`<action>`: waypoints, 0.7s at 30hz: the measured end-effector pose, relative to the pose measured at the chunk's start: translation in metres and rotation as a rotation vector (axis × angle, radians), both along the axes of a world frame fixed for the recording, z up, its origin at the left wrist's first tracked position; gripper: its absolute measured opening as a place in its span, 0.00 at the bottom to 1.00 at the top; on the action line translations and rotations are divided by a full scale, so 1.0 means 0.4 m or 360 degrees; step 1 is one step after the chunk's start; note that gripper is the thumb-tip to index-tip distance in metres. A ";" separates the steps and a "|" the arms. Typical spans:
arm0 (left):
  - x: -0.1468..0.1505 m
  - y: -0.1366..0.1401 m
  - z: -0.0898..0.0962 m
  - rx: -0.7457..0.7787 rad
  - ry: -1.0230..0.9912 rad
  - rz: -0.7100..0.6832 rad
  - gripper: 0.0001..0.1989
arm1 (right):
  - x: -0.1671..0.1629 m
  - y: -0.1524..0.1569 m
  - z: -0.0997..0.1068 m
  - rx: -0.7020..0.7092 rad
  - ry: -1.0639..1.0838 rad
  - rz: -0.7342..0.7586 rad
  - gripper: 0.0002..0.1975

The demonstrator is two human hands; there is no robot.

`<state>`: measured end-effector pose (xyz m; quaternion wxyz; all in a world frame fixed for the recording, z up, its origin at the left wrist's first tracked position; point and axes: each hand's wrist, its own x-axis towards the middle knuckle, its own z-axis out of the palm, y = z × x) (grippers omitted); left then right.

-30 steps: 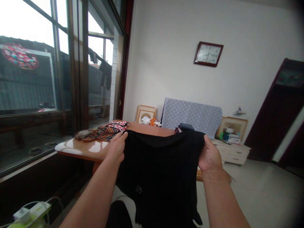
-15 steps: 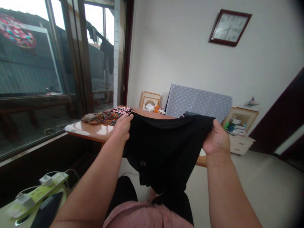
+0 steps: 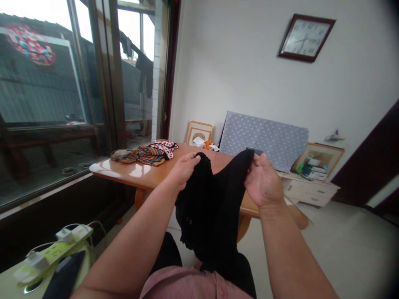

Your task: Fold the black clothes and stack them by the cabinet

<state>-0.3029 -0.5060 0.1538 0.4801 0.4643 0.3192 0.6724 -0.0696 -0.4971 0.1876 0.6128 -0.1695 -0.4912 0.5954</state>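
Observation:
A black garment hangs in front of me, its top edge sagging between my two hands. A small pale mark shows low on its left part; whether it is a shirt or trousers I cannot tell. My left hand pinches the upper left corner between thumb and fingers. At the upper right corner my right hand grips the cloth, palm turned toward me. The lower end droops near my knees. Behind it stands a brown wooden table, partly hidden by the cloth.
Folded patterned clothes lie on the table's left part. A power strip with plugs and cables sits at lower left beside a dark flat object. A white drawer cabinet stands right, near a polka-dot cloth cover.
My hands have come closer together, so the garment's stretched top edge has gone slack and dips in the middle. More of the table shows around it.

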 end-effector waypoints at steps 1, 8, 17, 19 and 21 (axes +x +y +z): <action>0.023 -0.012 -0.001 0.0000 0.0037 -0.0095 0.15 | -0.020 -0.014 -0.001 0.0024 -0.0043 0.0052 0.19; 0.126 -0.057 -0.024 0.0105 0.0337 -0.0423 0.18 | -0.094 -0.059 -0.002 0.0149 -0.0273 0.0342 0.28; 0.059 -0.009 -0.052 -0.0536 -0.0457 -0.0243 0.16 | -0.036 0.015 -0.081 0.0166 -0.0616 -0.0157 0.25; 0.048 -0.008 -0.051 -0.0574 -0.0477 -0.0340 0.16 | -0.030 0.023 -0.103 0.0117 -0.0615 -0.0149 0.24; 0.041 -0.008 -0.051 -0.0560 -0.0447 -0.0400 0.19 | -0.026 0.022 -0.119 0.0125 -0.0651 -0.0159 0.20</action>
